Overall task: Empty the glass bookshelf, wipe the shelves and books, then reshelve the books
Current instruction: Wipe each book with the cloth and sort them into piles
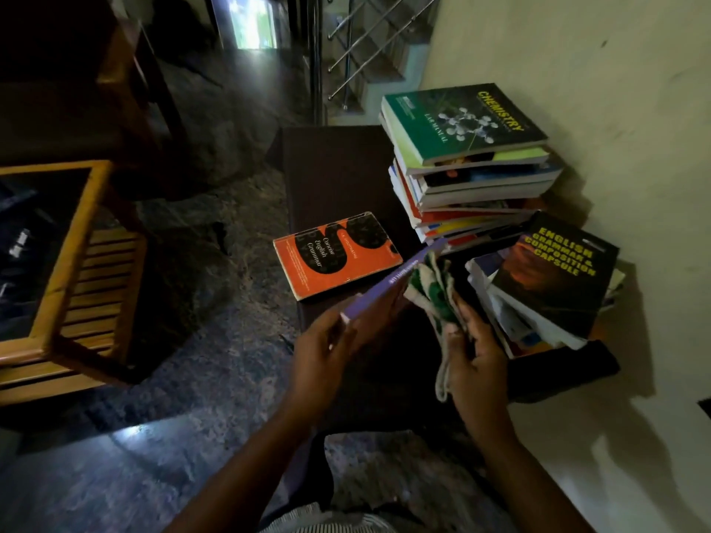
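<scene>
My left hand (323,359) grips the near end of a thin purple book (388,284), held on edge above a dark low bench (331,175). My right hand (475,352) holds a white and green cloth (433,286) against the book's far side. An orange and black grammar book (334,253) lies flat on the bench. Behind it, against the wall, stands a tall stack with a green chemistry manual (461,123) on top. To the right, a black English grammar book (554,271) tops a leaning pile.
A wooden table with a glass top (57,263) and a slatted lower shelf stands at the left. Dark stone floor (215,271) lies between it and the bench. A staircase with a steel railing (369,44) rises at the back. The pale wall (615,109) runs along the right.
</scene>
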Action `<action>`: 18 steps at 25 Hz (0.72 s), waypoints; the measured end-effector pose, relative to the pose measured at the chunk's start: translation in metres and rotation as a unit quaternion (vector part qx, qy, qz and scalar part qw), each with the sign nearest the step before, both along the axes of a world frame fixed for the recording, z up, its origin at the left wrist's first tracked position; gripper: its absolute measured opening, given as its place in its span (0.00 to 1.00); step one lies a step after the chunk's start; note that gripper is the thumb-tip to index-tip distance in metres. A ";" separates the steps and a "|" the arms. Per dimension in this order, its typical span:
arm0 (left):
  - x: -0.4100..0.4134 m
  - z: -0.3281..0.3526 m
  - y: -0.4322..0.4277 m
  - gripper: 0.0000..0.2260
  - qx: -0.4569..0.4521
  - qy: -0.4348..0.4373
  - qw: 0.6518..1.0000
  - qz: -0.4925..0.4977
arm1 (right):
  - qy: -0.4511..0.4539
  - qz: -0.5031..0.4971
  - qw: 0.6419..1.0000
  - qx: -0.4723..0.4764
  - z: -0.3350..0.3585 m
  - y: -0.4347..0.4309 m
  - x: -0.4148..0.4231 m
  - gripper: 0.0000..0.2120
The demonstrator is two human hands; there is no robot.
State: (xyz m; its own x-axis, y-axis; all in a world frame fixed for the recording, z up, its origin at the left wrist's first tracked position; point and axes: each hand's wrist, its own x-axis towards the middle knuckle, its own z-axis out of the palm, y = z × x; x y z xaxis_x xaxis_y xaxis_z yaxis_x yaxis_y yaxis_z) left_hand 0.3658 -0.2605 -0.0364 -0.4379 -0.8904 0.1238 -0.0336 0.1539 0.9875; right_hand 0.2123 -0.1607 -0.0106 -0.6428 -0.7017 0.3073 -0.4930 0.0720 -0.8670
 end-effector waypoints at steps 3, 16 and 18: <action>0.003 -0.039 -0.004 0.18 -0.374 -0.163 0.910 -0.074 | 0.012 -0.009 1.000 0.004 -0.009 0.016 -0.003 0.16; 0.069 -0.074 -0.005 0.27 -0.105 -0.212 0.971 -0.046 | 0.086 0.040 0.985 0.147 -0.047 -0.080 -0.025 0.20; 0.080 -0.068 -0.008 0.16 0.050 -0.156 0.986 0.026 | 0.160 0.033 0.963 0.216 -0.069 -0.105 -0.030 0.23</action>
